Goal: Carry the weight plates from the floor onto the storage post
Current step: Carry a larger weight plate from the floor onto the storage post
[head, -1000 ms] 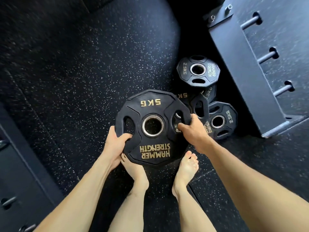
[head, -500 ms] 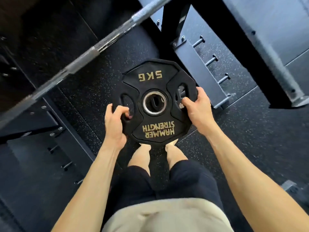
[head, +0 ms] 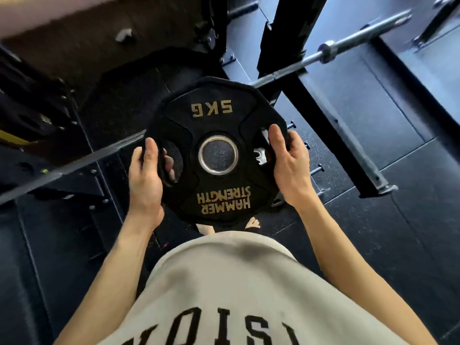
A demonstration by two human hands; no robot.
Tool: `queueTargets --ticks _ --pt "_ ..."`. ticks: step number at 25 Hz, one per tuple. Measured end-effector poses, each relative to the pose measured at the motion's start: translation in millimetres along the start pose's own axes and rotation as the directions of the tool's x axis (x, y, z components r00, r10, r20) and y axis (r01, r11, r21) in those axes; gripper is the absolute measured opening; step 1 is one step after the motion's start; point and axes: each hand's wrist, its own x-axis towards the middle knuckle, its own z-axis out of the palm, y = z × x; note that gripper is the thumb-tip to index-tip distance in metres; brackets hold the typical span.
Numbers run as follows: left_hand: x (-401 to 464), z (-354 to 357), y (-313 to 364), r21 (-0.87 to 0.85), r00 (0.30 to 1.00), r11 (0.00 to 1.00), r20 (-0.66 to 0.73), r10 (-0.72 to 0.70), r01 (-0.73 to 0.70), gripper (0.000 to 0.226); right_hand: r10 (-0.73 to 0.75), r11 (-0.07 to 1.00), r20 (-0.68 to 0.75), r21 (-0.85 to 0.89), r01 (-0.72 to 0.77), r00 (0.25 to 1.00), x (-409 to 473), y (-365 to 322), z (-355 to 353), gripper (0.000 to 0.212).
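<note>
Nearest, at six o'clock, hangs a pale shirt with dark lettering; just beyond its hem two bare feet show on the speckled black floor. Above them, at the centre, a black weight plate is held off the floor, face up to the camera, marked "5KG" at its twelve o'clock and "HAMMER STRENGTH" at its six, both upside down from here, with a metal-ringed hole in the middle. The left hand grips the plate at its nine o'clock, thumb on the face and fingers curled through the handle slot from beneath; the right hand grips it at its three o'clock, thumb over the rim beside the other slot, fingers wrapped under. Farther off, black rack uprights stand at twelve to one o'clock; a steel barbell crosses at one to two o'clock; short pegs jut from a rack base just beyond the right hand, at three o'clock.
</note>
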Motion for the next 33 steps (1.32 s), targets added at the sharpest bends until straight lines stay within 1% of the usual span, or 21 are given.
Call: queueTargets --ticks 2,5,8,10,13,15,17,20,22,23,25,26,28,29,31,33 --pt "-6.2 -13.3 16.5 -0.018 0.997 0.999 -0.065 0.038 -0.039 0.029 -0.027 0.999 0.038 0.032 0.026 0.999 -5.8 -17.0 14.0 0.029" --pt "-16.1 -32.2 35.0 -0.027 0.982 0.991 -0.142 0.122 -0.128 0.032 -0.058 0.997 0.129 0.064 0.051 0.990 -11.1 -34.8 32.9 0.036" --pt "-36.7 -50.8 41.6 -0.078 0.944 0.981 -0.295 0.149 -0.179 0.031 -0.138 0.990 0.248 0.069 0.125 0.959 -13.1 -53.1 51.1 0.033" --pt "-57.1 -56.0 42.0 -0.105 0.895 0.969 -0.416 0.162 -0.225 0.030 -0.185 0.982 0.358 0.093 0.162 0.915 -12.3 -64.5 60.3 0.033" --pt "-94.3 -56.0 37.5 -0.134 0.785 0.956 -0.605 0.128 -0.260 0.029 -0.208 0.978 0.541 0.089 0.191 0.815 -13.2 -75.4 70.4 0.031" --pt "-127.8 -54.7 27.5 -0.167 0.681 0.945 -0.728 0.076 -0.283 0.030 -0.220 0.973 0.659 0.102 0.205 0.719 -22.5 -80.4 76.4 0.030" --pt "-164.0 -49.4 17.8 -0.196 0.574 0.922 -0.819 0.033 -0.333 0.033 -0.234 0.968 0.764 0.123 0.219 0.602 -35.5 -82.5 83.1 0.031" --pt "-225.7 -38.5 5.3 -0.189 0.364 0.897 -0.931 -0.034 -0.399 0.028 -0.234 0.963 0.890 0.156 0.222 0.392 -74.2 -82.7 90.5 0.032" --pt "-261.3 -34.2 -0.6 -0.175 0.237 0.886 -0.969 -0.076 -0.430 0.027 -0.237 0.958 0.931 0.177 0.225 0.277 -102.4 -83.4 93.4 0.032" --pt "-282.5 -33.0 -6.4 -0.153 0.164 0.881 -0.983 -0.087 -0.448 0.028 -0.241 0.953 0.948 0.190 0.236 0.208 -121.4 -83.0 93.9 0.032" --pt "-326.6 -32.2 -19.4 -0.091 0.035 0.872 -0.996 -0.085 -0.480 0.032 -0.251 0.936 0.965 0.223 0.270 0.073 -162.8 -78.7 92.9 0.034" --pt "-350.0 -32.6 -26.4 -0.057 -0.016 0.868 -0.997 -0.075 -0.493 0.034 -0.254 0.928 0.967 0.241 0.285 0.008 -185.3 -75.6 92.1 0.035" --pt "-398.2 -35.9 -42.4 0.000 -0.093 0.865 -0.994 -0.055 -0.503 0.037 -0.225 0.930 0.969 0.246 0.274 -0.106 -234.6 -65.7 88.3 0.037" --pt "-420.0 -38.7 -50.0 0.017 -0.122 0.867 -0.991 -0.051 -0.497 0.037 -0.206 0.936 0.967 0.239 0.258 -0.149 -257.1 -60.0 86.6 0.037" --pt "-469.3 -47.4 -66.8 0.031 -0.182 0.872 -0.981 -0.067 -0.489 0.038 -0.177 0.944 0.960 0.228 0.238 -0.218 -308.3 -46.3 79.3 0.034" --pt "-522.2 -61.2 -82.2 0.040 -0.228 0.869 -0.970 -0.084 -0.493 0.038 -0.173 0.944 0.948 0.237 0.230 -0.267 -363.8 -27.7 71.5 0.033"
